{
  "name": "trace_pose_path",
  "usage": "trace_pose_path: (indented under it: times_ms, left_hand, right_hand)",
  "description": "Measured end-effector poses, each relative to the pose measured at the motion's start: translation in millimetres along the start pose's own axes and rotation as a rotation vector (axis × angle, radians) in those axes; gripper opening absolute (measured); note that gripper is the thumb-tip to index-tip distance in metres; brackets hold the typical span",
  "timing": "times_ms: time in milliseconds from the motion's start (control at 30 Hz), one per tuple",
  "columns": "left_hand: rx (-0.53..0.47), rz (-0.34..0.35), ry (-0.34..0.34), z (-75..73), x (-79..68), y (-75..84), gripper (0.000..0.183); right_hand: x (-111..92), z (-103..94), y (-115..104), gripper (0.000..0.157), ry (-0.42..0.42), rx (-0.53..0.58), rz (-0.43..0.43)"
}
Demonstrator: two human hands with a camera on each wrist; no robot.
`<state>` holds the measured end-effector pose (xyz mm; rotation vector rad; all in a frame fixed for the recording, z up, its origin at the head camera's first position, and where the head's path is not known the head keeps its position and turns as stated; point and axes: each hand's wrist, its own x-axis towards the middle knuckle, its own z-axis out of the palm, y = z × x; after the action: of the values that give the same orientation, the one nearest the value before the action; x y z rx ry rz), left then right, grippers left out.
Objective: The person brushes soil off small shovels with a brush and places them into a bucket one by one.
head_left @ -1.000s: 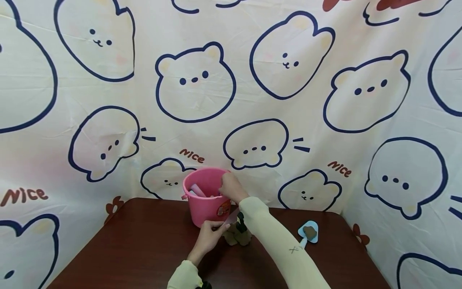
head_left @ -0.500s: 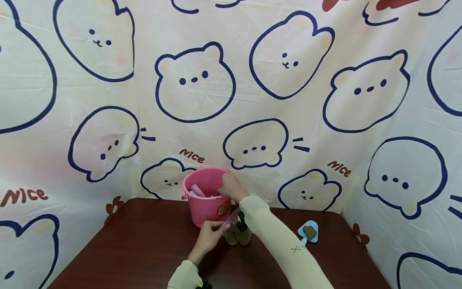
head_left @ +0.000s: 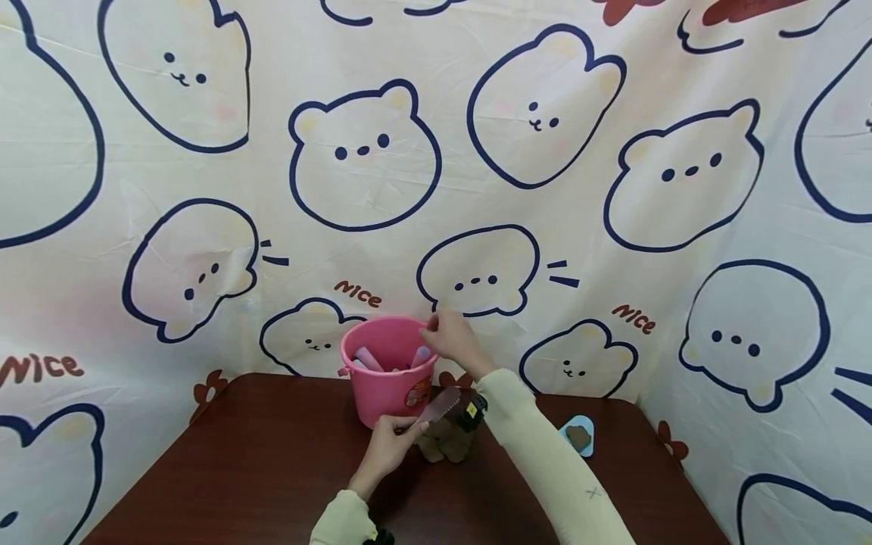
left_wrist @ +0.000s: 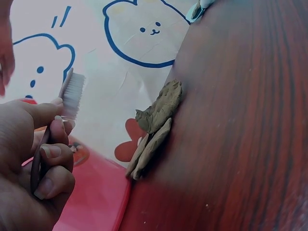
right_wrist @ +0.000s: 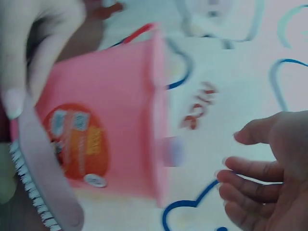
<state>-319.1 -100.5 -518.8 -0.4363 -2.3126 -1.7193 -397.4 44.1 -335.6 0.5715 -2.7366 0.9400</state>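
Note:
My left hand (head_left: 388, 446) grips a pink brush (head_left: 438, 405) by its handle, in front of the pink bucket (head_left: 381, 400). White bristles (left_wrist: 74, 94) show along one side of its head in the left wrist view. At the bucket's right rim is my right hand (head_left: 458, 342); in the right wrist view its fingers (right_wrist: 252, 183) are spread, loosely bent, and hold nothing. Two pale purple rods, one on the left (head_left: 369, 359) and one on the right (head_left: 421, 356), stick up inside the bucket. Brown clay (head_left: 443, 445) lies on the table below the brush, partly hidden by my right wrist.
A light blue scoop (head_left: 587, 446) with a lump of brown clay (head_left: 577, 436) lies on the dark wooden table (head_left: 272, 469), right of my right forearm, its handle hidden. Behind the table hangs a printed cloth (head_left: 368, 189).
My right hand has come up out of the bucket, rightward, and let go of the right purple rod, which now shows inside. My left hand keeps the brush almost in place.

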Motion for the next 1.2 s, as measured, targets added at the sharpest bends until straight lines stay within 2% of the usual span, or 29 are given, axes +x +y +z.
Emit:
trace_pose_path:
  times_ms: [133, 267, 433, 533, 567, 633, 733, 800, 900, 933, 1000, 1100, 1200]
  left_hand:
    - [0.019, -0.019, 0.005, -1.9, 0.4, -1.0, 0.024]
    - [0.03, -0.012, 0.007, -3.2, 0.4, -1.7, 0.023]
    - [0.03, -0.003, -0.003, -2.8, -0.6, -2.2, 0.024]
    - [0.034, -0.011, -0.007, -2.4, -1.2, -1.2, 0.024]
    - [0.033, -0.015, -0.006, -2.6, -1.2, -1.0, 0.024]
    - [0.028, -0.016, 0.001, -3.0, -0.8, -0.5, 0.023]
    - [0.018, -0.008, 0.008, -3.6, 0.3, -0.2, 0.024]
    - [0.017, -0.005, 0.004, -3.4, 0.7, -0.5, 0.024]
    - [0.027, -0.02, -0.01, -1.9, 0.3, -1.1, 0.025]
    - [0.031, -0.026, -0.012, -1.3, 0.0, -1.4, 0.026]
    - [0.037, -0.027, -0.017, -0.2, -0.3, -2.1, 0.026]
    - [0.037, -0.033, -0.015, 1.4, -0.1, -2.1, 0.026]
    - [0.038, -0.03, -0.012, 2.9, 0.4, -1.9, 0.026]
  right_hand:
    - [-20, -13.7, 4, 0.031, 0.081, 0.003, 0.055]
    - [-44, -17.9, 16, 0.032, 0.137, -0.055, 0.065]
    - [-75, -16.0, 45, 0.018, 0.186, -0.117, 0.067]
    - [-95, -15.0, 63, 0.013, 0.205, -0.152, 0.11]
    - [-101, -14.1, 69, 0.014, 0.208, -0.166, 0.124]
    - [-111, -10.8, 85, 0.026, 0.209, -0.21, 0.138]
    - [-124, -6.8, 108, 0.046, 0.189, -0.272, 0.177]
    - [-132, -5.5, 123, 0.045, 0.158, -0.314, 0.229]
    - [-145, -5.7, 143, 0.03, 0.092, -0.385, 0.338]
    - [-149, -5.9, 149, 0.031, 0.061, -0.42, 0.371]
    - [-156, -6.0, 160, 0.043, 0.009, -0.469, 0.421]
    - [-165, -7.3, 172, 0.055, -0.059, -0.483, 0.497]
    - [-170, -10.5, 179, 0.047, -0.129, -0.411, 0.589]
